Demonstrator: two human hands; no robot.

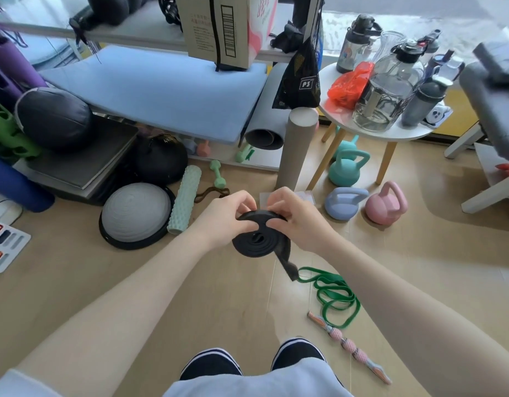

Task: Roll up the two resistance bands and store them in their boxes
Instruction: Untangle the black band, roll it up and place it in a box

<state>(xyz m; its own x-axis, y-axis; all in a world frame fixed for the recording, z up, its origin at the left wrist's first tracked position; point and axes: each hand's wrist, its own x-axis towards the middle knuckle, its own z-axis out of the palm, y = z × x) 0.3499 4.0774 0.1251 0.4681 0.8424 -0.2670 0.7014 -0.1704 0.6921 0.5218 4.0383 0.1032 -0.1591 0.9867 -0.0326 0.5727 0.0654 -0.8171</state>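
Black resistance band (257,243) – rubbery, limp, prone to unwind – sits nearly coiled above the floor, both hands, left (227,217) and right (294,216), pinching its upper edge; 1 tail dangles.

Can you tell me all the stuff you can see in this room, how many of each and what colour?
black resistance band: 1, black, coiled between both hands, tail hanging
green resistance band: 1, green, loose on floor, right
kettlebells: 4; two teal, one blue, one pink; by round table
round table: 1, white, right
water bottles: several, clear and dark, on table
orange bag: 1, on table
foam roller: 1, mint, floor
balance dome: 1, grey, floor
small dumbbells: some, green and pink, by shelf
massage stick: 1, pink, floor
cardboard box: 1, brown, on shelf
left hand: grips coil
right hand: pinches coil
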